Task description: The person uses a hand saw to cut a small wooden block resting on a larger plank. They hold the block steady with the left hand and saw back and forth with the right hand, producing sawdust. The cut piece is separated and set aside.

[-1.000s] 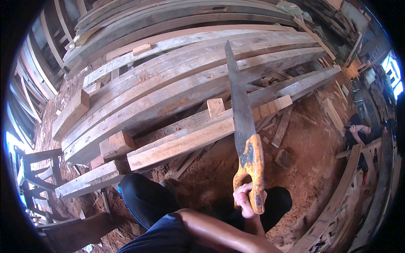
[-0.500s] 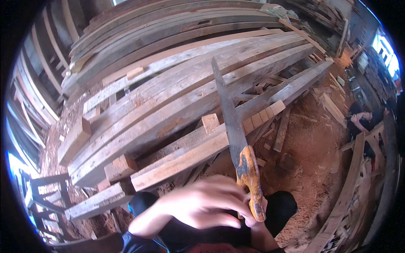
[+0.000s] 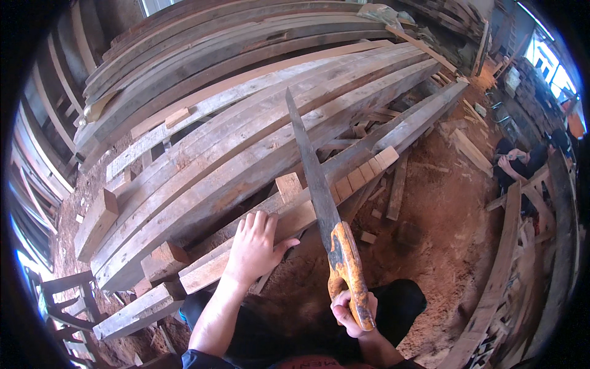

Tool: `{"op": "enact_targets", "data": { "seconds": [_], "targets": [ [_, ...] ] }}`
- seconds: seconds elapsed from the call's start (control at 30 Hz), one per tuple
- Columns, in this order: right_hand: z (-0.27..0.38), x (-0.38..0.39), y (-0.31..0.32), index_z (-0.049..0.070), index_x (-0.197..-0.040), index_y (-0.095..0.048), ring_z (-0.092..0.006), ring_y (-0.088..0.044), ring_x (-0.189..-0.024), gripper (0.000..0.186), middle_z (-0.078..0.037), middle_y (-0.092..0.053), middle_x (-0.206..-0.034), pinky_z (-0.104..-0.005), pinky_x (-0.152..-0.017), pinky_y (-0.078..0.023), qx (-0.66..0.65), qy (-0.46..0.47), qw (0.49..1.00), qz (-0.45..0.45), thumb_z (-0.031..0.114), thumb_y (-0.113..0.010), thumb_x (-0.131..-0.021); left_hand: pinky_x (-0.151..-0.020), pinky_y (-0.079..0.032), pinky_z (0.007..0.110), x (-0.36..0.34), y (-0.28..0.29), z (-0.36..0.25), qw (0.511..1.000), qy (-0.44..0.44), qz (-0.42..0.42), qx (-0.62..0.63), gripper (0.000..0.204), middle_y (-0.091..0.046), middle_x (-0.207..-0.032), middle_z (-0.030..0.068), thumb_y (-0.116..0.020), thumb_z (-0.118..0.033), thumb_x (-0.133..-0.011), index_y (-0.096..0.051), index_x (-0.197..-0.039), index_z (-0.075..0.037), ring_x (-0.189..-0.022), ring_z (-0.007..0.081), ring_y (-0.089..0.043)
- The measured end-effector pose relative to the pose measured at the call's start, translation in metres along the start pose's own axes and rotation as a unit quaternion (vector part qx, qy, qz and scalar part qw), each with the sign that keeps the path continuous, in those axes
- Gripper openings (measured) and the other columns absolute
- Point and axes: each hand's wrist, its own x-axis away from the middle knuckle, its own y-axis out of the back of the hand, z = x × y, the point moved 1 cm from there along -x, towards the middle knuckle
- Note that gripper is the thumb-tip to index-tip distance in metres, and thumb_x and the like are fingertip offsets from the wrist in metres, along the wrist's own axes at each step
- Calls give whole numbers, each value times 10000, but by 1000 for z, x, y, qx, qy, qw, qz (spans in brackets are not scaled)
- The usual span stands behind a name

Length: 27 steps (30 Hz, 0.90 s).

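My right hand [image 3: 353,312] is closed around the yellow-brown, worn handle of a handsaw [image 3: 314,178]. The long dark blade points up and away, crossing in front of a wooden beam [image 3: 295,221]. My left hand [image 3: 253,246] lies over that beam, its fingers bent over the far side and the thumb along the near side. Several dark crosswise lines mark the beam's right end, to the right of the blade. A small wood block [image 3: 288,186] stands against the beam's far side. Part of the beam is hidden behind the blade.
Long timbers [image 3: 246,147] lie stacked beyond the beam. Wood offcuts [image 3: 165,259] sit at the left. Sawdust covers the reddish ground [image 3: 430,234]. At the right, another person [image 3: 516,163] is partly visible beside more timber [image 3: 491,295].
My left hand has moved from beside the saw handle, up and left onto the beam. The saw, in my right hand, sits slightly further left in view, and the whole view has shifted a little.
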Motion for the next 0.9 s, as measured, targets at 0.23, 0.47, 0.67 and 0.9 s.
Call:
{"op": "enact_targets", "data": {
  "seconds": [0.23,0.47,0.67,0.9],
  "targets": [
    [-4,0,2,67,-706,-591,-193,-602,-509,201,-51,-590,-582,-304,-501,-449,25,14,1000,-2,143,-747,-808,-809,-462,442,-1,-14,5,1000,-22,-14,-5,558,-531,-981,174,-749,-430,-787,-567,-1037,35,-900,350,-540],
    [3,-2,-1,54,-724,-595,-155,-581,-517,203,-44,-587,-596,-283,-505,-437,-10,-13,1000,2,123,-766,-807,-823,-457,447,3,-15,6,1000,-2,-26,7,578,-528,-979,176,-769,-443,-762,-571,-1040,24,-903,355,-539],
    [3,-1,6,49,-738,-587,-133,-570,-519,203,-35,-576,-592,-274,-495,-425,-3,-2,1000,4,113,-761,-823,-952,-439,456,2,79,1,968,-10,-234,88,662,-545,-1204,186,-726,-483,-807,-550,-1214,8,-1124,328,-530],
    [2,-7,0,43,-773,-573,-137,-549,-518,205,-47,-572,-641,-276,-484,-411,48,71,996,28,77,-773,-803,-944,-449,477,56,208,-19,755,-228,-462,405,660,-526,-1248,192,-696,-483,-838,-531,-1256,1,-1143,319,-518]
  ]
}}
